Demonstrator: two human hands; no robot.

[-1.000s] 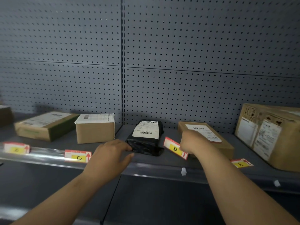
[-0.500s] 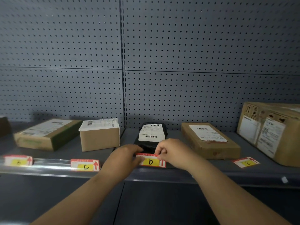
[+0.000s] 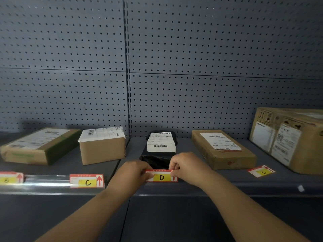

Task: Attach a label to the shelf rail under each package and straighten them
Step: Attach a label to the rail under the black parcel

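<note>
1. The left hand reaches forward on a bare forearm, its fingers pinching the near end of the D label.
2. The right hand pinches the other end with curled fingers.
3. The label spans between both sets of fingers.

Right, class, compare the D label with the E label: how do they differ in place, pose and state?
The D label stands upright at the shelf rail; the E label lies flat on the shelf board. D sits level; E is skewed. The left hand and right hand pinch D's ends; nothing touches E. Both are red-edged cards with a yellow, hand-lettered patch.
</note>
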